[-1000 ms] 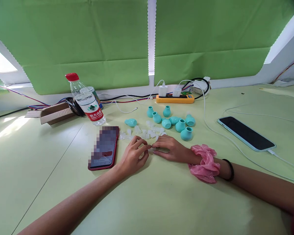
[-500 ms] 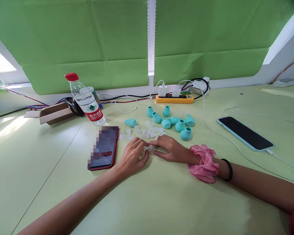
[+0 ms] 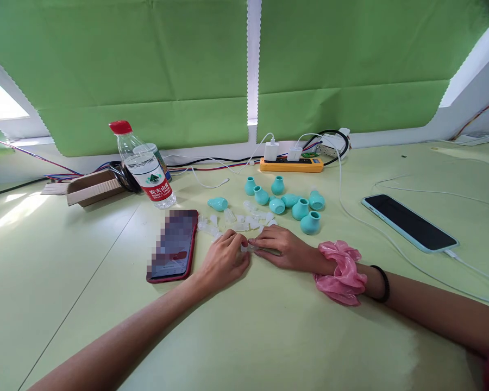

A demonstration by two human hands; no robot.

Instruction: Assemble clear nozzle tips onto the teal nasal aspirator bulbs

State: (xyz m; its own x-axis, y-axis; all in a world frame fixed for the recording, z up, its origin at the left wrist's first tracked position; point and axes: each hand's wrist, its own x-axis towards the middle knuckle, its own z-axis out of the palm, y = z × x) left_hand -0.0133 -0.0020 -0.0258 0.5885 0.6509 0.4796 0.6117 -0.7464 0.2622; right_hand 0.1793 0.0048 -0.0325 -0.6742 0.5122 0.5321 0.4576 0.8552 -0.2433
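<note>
My left hand (image 3: 224, 259) and my right hand (image 3: 283, 247) meet fingertip to fingertip on the green table (image 3: 269, 336). Together they pinch a small clear plastic piece (image 3: 248, 247). Just beyond them lie several loose clear plastic pieces (image 3: 232, 220). Behind those stand several small teal bulb-shaped parts (image 3: 287, 201), and one teal part (image 3: 217, 203) lies apart to the left. My right wrist wears a pink scrunchie (image 3: 341, 271) and a black band (image 3: 383, 282).
A red-cased phone (image 3: 173, 244) lies left of my left hand. A water bottle (image 3: 142, 165) and a cardboard box (image 3: 93, 187) stand at the back left. An orange power strip (image 3: 291, 163) sits at the back. A second phone (image 3: 409, 221) charges on the right.
Both hands stay in place. My left fingers have curled in closer over the small clear piece, and the fingertips have drawn tighter together.
</note>
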